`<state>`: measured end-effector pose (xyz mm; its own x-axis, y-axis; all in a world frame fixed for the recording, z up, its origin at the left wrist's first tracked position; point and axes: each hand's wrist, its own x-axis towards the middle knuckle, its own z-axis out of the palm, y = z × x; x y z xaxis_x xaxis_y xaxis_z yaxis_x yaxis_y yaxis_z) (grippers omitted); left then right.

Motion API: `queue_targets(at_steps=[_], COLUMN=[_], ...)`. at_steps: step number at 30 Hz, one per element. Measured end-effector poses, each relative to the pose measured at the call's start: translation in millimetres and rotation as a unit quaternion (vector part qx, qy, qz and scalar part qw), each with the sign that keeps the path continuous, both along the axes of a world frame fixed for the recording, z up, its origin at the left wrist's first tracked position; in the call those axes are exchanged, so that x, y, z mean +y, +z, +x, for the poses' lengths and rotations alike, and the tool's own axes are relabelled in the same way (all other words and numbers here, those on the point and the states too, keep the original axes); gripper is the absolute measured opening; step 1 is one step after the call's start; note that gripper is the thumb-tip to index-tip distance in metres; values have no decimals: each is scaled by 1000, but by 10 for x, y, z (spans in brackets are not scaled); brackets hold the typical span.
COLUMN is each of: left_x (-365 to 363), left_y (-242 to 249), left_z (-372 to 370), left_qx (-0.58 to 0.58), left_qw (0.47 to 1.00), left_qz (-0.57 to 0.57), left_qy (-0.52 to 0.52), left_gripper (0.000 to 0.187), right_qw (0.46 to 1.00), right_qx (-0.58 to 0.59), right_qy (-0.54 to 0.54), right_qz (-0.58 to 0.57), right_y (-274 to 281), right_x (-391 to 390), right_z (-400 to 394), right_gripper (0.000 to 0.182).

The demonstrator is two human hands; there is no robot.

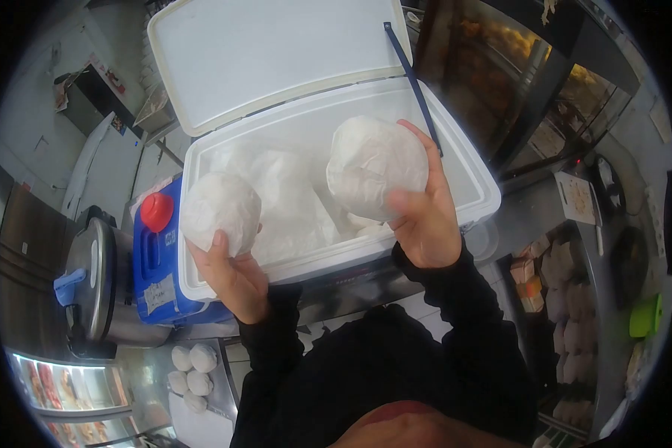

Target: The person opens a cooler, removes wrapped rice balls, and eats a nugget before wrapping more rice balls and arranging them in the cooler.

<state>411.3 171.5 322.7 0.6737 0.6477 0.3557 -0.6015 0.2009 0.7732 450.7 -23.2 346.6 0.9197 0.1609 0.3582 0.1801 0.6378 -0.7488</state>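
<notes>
My left hand (235, 280) is closed around the lower edge of a round bundle wrapped in white paper (220, 209), its thumb in front. A second round paper-wrapped bundle (373, 164) sits in my right hand (434, 220), with fingers behind it and the thumb, slightly blurred, at its lower front. Both bundles are held up over an open white cooler box (467, 175). Inside the cooler, crumpled white paper (284, 198) covers much of the contents, and more white wrapped items show between my hands. What the wrappings contain is hidden.
The cooler's lid (276, 56) stands raised at the back, beside a dark handle (412, 82). A blue jerrycan with a red cap (157, 213) and a large metal pot (101, 276) are on the left. Several wrapped bundles (200, 358) lie lower left. A glass-fronted cabinet (493, 60) stands right.
</notes>
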Motion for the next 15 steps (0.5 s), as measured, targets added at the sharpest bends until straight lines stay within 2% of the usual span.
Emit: queue_targets(at_steps=[4, 9, 15], left_x=[52, 118, -48], left_y=[-66, -148, -18], left_z=[27, 47, -10], left_qx=[-17, -20, -31], left_qw=[999, 998, 997], left_qz=[14, 46, 42], left_qy=[-26, -34, -64], left_gripper=[60, 55, 64], right_qw=[999, 1000, 998], right_qx=[-14, 11, 33], right_qy=[-35, -21, 1], right_qz=[-36, -2, 45], right_y=[3, -7, -46], right_x=[20, 40, 65], right_z=[-21, -40, -25], right_gripper=[88, 80, 73])
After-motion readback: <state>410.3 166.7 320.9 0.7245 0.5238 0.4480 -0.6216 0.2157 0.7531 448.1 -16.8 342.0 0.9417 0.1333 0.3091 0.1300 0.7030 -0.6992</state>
